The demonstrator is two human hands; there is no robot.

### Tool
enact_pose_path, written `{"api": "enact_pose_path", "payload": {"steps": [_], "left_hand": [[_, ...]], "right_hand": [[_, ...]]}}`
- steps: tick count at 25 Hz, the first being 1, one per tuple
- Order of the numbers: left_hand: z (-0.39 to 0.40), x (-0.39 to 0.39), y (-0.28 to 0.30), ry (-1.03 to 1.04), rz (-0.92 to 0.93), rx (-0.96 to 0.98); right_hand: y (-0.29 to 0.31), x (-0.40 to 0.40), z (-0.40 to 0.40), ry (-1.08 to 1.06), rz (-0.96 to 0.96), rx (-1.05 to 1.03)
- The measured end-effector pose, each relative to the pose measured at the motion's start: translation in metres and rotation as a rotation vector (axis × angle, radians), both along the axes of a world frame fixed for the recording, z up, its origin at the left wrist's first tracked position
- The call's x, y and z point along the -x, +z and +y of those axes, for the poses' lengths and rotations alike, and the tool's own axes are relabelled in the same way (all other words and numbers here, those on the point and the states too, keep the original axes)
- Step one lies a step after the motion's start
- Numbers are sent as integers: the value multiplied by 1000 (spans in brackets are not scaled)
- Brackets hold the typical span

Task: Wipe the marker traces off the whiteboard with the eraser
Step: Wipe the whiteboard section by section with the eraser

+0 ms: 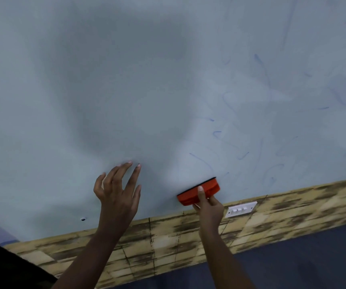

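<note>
Facing: the head view looks at a pale grey-blue whiteboard point(126, 80) that fills most of the picture, tilted by the wide lens.
Far left: a dark shape and a bit of striped cloth point(0, 234) sit at the lower left edge; what they are cannot be told.
Board, left part: plain surface with a broad soft shadow across its middle; a small dark hole point(82, 219) shows near the lower edge.
Left hand: the left hand point(117, 195) is raised with fingers spread and nearly straight, holding nothing; its fingertips point(129, 162) reach the board's surface.
Eraser: the orange eraser point(199, 191) with a black felt face lies flat against the board near its lower edge, tilted with its right end higher.
Right hand grip: the right hand point(208, 207) holds the eraser from below, thumb laid over its back and fingers curled under it.
Marker traces: faint blue marker traces point(261, 67) run over the right part of the board, above and to the right of the eraser; many look smeared.
Below the board: a band of wood-patterned panel point(167, 243) runs along under the board.
Switch plate: a white switch plate point(241, 209) sits on the panel just right of the right hand.
Bottom right: a dark blue surface point(303, 257) lies under the panel.
</note>
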State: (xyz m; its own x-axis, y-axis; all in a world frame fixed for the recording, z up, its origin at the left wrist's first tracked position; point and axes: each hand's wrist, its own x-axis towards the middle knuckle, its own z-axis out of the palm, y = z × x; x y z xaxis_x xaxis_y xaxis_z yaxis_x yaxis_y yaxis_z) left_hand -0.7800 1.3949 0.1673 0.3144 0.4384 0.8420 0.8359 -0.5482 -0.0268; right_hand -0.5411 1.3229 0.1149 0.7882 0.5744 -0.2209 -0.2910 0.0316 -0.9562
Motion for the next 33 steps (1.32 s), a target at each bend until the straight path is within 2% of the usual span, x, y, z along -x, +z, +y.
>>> {"api": "enact_pose_path", "payload": {"steps": [4,10,12,14,15,18,22,24,28,30,31,33], "left_hand": [[-2,-2,4,7,1,-1],[-9,-11,6,41,0,35],[-11,-16,8,39,-14,42],[-13,-19,12,36,-26,48],[-13,-19,15,38,-31,51],[-13,-15,23,49,-63,63],[-10,-3,27,72,-105,94],[-10,3,26,86,-106,109],[-10,5,26,89,-109,112],[-9,3,29,78,-114,107],[-9,2,30,75,-112,97],[-7,1,32,70,-103,67]], "right_hand": [[-15,-22,-1,-23,111,10],[-57,-40,-2,69,562,23],[-64,-40,-6,131,626,41],[-56,-40,-10,125,596,47],[-46,-43,-9,60,502,29],[4,-55,-3,-138,7,-25],[65,-33,5,-174,-460,-101],[59,-7,8,-131,-772,-70],[17,26,7,-16,-1380,136],[16,34,5,34,-1492,146],[26,35,4,30,-1451,130],[50,27,8,-32,-1172,56]]}}
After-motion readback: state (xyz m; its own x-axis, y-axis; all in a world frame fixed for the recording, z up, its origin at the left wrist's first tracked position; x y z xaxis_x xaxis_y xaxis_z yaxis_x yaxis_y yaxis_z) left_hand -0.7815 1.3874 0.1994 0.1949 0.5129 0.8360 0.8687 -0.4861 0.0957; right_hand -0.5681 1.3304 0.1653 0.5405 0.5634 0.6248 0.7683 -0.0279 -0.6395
